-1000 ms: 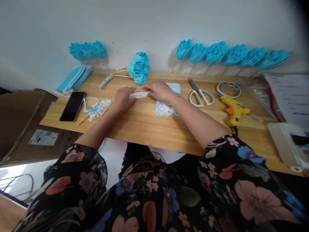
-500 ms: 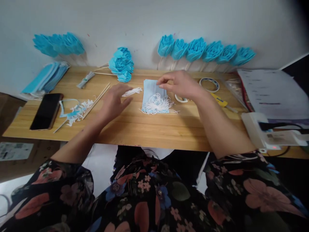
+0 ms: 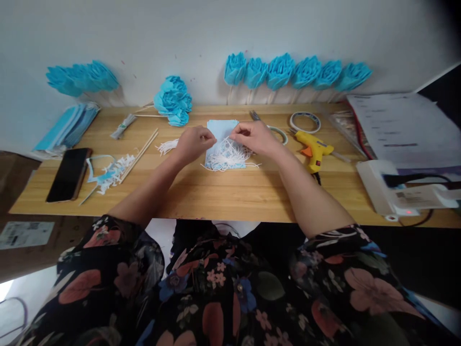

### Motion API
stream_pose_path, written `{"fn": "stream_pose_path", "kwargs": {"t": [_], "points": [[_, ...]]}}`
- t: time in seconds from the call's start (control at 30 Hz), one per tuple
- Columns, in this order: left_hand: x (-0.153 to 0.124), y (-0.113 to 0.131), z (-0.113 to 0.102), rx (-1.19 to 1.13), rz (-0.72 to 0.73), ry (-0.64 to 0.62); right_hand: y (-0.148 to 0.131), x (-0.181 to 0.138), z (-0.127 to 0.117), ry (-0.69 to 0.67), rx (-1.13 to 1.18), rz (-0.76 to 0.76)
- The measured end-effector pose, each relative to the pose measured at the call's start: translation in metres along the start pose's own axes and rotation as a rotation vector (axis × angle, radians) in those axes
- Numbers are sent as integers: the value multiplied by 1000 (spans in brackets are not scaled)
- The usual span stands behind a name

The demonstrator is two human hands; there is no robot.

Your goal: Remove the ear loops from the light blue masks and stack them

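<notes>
A light blue face mask [image 3: 220,129] lies flat on the wooden table [image 3: 230,192] with a heap of white elastic strings [image 3: 226,156] on its near end. My left hand [image 3: 194,143] rests curled at the mask's left edge, fingertips pinched at the strings. My right hand [image 3: 254,137] is at the mask's right edge, fingers closed in a pinch on the white strings. A small bundle of white strings [image 3: 167,146] lies on the table left of my left hand.
Blue paper flowers [image 3: 295,71] lean on the wall; one flower [image 3: 173,101] lies on its stick. Scissors [image 3: 273,129], tape roll [image 3: 305,122], yellow glue gun [image 3: 314,149], stacked masks [image 3: 68,126], phone [image 3: 68,174], mask scraps [image 3: 111,169], sticks [image 3: 139,153], papers [image 3: 399,129].
My left hand set down the small white bundle, and both hands moved onto the blue mask, closing on the string heap. The view swung to the right.
</notes>
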State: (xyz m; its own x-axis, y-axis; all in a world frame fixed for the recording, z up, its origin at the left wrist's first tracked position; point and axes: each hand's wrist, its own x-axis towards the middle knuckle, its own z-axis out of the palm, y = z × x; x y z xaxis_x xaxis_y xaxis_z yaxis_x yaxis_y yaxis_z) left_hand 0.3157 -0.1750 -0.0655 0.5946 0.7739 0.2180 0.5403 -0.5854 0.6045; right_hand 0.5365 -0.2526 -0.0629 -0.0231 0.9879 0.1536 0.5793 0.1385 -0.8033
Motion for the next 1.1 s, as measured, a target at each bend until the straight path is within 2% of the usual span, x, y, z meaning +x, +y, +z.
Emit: {"fn": "stream_pose_path", "kwargs": {"t": [0.13,0.23,0.4,0.5,0.57,0.73,0.9,1.1], "points": [[-3,6,-14,-122,-18,41,-2,-2,-4,58,230,3],[-5,13,-14,-221,-20,19,-11,-4,-5,105,311,-12],[-4,25,1,-442,-27,-64,-20,-7,-4,117,332,-27],[-2,28,3,-465,-92,-29,-18,-7,-3,109,312,-31],[-1,27,-3,-445,-112,-2,-13,-5,-2,106,302,-16],[0,8,-36,-355,-124,29,-5,16,2,99,239,-27],[-8,-18,-65,-60,-127,128,-21,52,19,4,-58,-118],[-26,-62,-72,182,-113,246,-40,73,59,-38,-386,-178]]}}
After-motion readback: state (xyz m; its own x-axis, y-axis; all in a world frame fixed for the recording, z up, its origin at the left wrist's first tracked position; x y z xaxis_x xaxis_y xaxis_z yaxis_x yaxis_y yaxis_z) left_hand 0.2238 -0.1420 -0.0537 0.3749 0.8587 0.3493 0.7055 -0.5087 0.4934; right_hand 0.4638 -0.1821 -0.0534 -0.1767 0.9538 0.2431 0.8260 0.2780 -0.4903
